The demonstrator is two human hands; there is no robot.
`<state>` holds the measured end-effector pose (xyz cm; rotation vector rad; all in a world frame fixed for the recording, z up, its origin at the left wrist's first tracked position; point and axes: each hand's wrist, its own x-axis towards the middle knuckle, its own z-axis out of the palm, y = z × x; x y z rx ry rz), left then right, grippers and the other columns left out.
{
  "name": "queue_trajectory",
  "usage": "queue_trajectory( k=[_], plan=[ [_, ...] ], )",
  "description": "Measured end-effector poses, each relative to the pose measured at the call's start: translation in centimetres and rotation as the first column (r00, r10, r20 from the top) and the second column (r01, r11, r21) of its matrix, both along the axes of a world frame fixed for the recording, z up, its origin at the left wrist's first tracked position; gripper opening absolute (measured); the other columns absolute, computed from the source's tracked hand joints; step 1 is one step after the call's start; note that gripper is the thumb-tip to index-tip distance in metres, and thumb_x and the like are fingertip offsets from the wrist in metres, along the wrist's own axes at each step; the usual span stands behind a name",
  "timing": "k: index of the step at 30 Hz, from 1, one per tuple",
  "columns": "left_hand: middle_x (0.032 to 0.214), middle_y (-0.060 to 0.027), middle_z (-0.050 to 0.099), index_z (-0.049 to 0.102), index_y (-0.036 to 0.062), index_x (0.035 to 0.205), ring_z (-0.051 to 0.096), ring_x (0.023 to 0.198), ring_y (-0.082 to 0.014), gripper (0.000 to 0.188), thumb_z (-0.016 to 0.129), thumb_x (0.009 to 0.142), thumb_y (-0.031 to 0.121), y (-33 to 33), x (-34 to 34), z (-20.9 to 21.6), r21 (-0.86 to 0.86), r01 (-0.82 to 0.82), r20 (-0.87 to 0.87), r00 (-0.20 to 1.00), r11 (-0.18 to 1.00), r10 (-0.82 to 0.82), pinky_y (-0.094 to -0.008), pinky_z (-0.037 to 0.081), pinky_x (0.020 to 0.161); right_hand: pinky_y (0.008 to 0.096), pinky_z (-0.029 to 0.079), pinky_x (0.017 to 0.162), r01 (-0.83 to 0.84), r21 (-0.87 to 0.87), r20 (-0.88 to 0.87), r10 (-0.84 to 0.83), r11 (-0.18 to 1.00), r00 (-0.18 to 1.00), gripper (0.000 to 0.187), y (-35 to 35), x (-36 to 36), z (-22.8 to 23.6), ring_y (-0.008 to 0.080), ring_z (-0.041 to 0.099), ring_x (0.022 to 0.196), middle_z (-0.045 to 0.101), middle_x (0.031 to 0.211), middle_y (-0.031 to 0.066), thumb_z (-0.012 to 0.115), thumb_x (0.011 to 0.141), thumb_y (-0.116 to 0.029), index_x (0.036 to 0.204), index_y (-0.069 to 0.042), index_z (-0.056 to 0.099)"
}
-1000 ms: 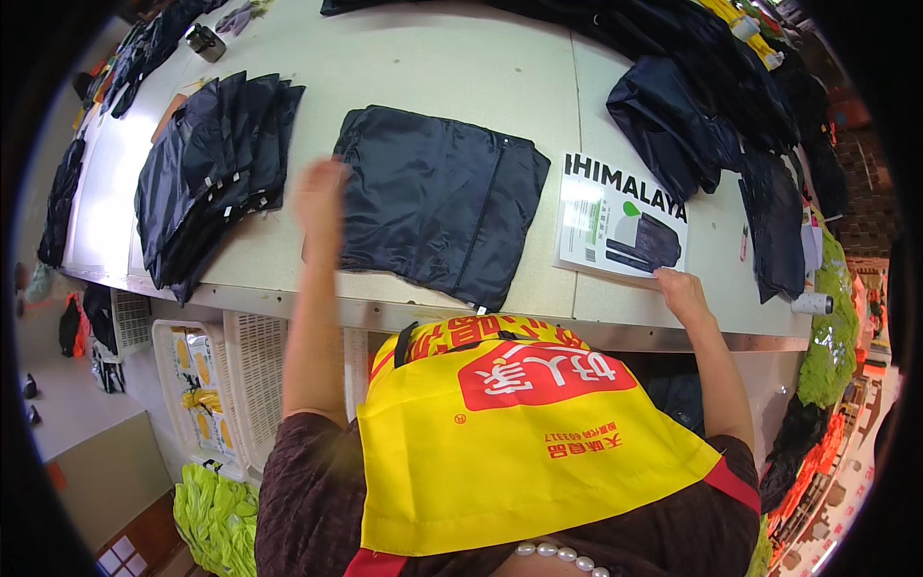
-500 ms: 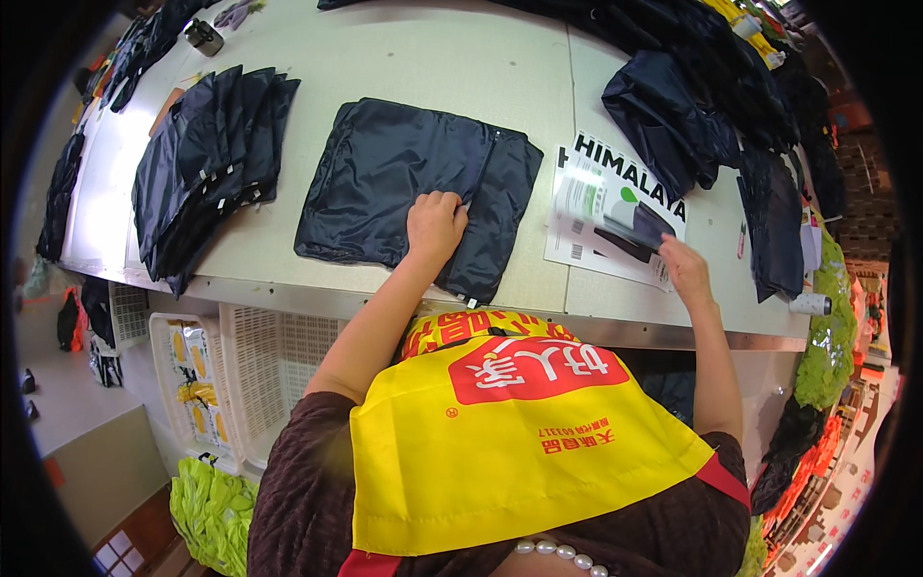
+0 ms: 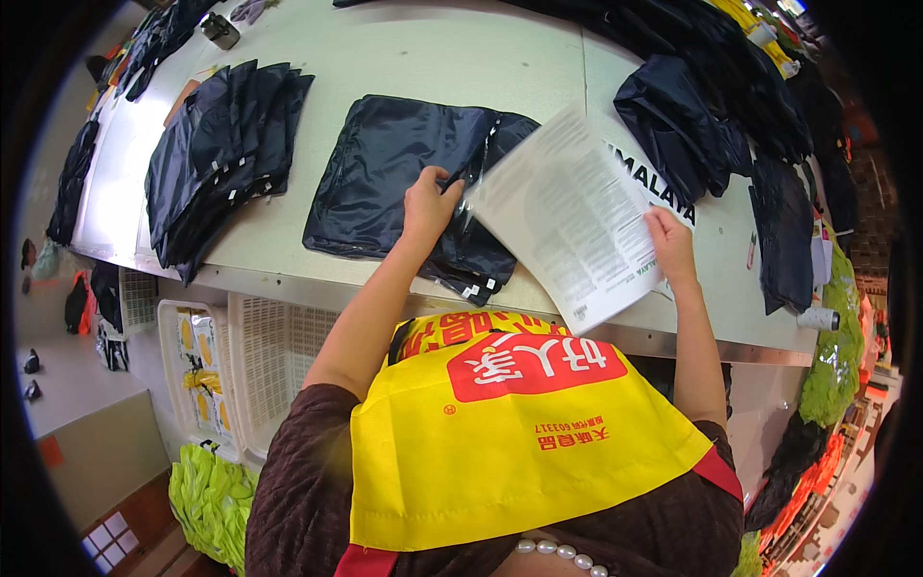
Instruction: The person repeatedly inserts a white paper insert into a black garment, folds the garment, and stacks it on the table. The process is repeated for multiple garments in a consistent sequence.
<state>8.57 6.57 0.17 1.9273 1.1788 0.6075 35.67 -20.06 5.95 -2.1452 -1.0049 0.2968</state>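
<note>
A folded shiny navy garment [image 3: 385,163] lies flat at the middle of the table. My left hand [image 3: 430,204] is at its right part, with thumb and curled fingers pinching up an edge of the fabric. My right hand [image 3: 671,245] grips the right edge of a white printed sheet [image 3: 577,226], tilted in the air. The sheet's left corner reaches over the garment near my left fingers and hides part of its right side. Behind my right hand, another sheet with large black lettering [image 3: 654,183] lies on the table, mostly covered.
A fanned stack of navy folded pieces [image 3: 231,159] lies to the left. Crumpled dark fabric [image 3: 673,120] is at the right, beside a dark piece hanging toward the edge [image 3: 781,231]. A dark jar [image 3: 220,32] stands far left. White plastic baskets [image 3: 274,356] sit below the table edge.
My right hand has lifted a sheet off the lettered sheets and brought it left over the garment. My left hand has gone from resting on the garment to pinching up its edge.
</note>
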Motion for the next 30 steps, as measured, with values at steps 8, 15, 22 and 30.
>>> queue_trajectory(
  k=[8, 15, 22, 30],
  plan=[
    [0.064, -0.0144, 0.059, 0.059, 0.0024, 0.087, 0.059, 0.062, -0.0331, 0.020, 0.062, 0.078, 0.020, -1.2, 0.2, 2.0, 0.049, 0.107, -0.067, 0.992, 0.993, -0.104, -0.0385, 0.046, 0.059, 0.0276, 0.045, 0.062, -0.180, -0.200, -0.115, 0.160, 0.963, 0.980, 0.023, 2.3, 1.4, 0.4, 0.0172, 0.058, 0.064, 0.063, 0.074, 0.0119, 0.056, 0.085, -0.020, 0.093, 0.002, 0.062],
    [0.064, -0.0162, 0.058, 0.058, 0.0012, 0.088, 0.058, 0.061, -0.0336, 0.023, 0.063, 0.080, 0.022, -2.9, 1.0, 2.6, 0.151, 0.200, -0.076, 0.979, 0.968, -0.190, -0.0374, 0.045, 0.056, 0.0276, 0.046, 0.063, -0.417, -0.216, -0.362, 0.325, 0.883, 0.874, 0.024, 8.9, 0.3, -1.4, 0.0158, 0.058, 0.066, 0.063, 0.076, 0.0095, 0.057, 0.082, -0.020, 0.089, 0.002, 0.063],
    [0.071, -0.0176, 0.062, 0.056, 0.0049, 0.087, 0.061, 0.067, -0.0364, 0.022, 0.058, 0.082, 0.026, -3.2, 0.1, 2.9, 0.246, 0.289, -0.330, 0.922, 0.925, -0.201, -0.0437, 0.048, 0.059, 0.0312, 0.047, 0.066, -0.405, -0.256, -0.250, 0.345, 0.877, 0.905, 0.026, 14.2, -0.5, -3.1, 0.0209, 0.060, 0.071, 0.063, 0.076, 0.0119, 0.057, 0.080, -0.022, 0.089, 0.001, 0.064],
    [0.072, -0.0166, 0.063, 0.057, 0.0052, 0.088, 0.061, 0.066, -0.0360, 0.022, 0.059, 0.081, 0.026, -3.8, 0.1, 3.2, 0.249, 0.319, -0.315, 0.919, 0.914, -0.235, -0.0434, 0.048, 0.058, 0.0281, 0.046, 0.064, -0.259, -0.136, -0.480, 0.165, 0.956, 0.862, 0.023, 11.0, -1.3, -3.2, 0.0138, 0.056, 0.067, 0.063, 0.075, 0.0062, 0.058, 0.080, -0.019, 0.087, 0.002, 0.064]
  ],
)
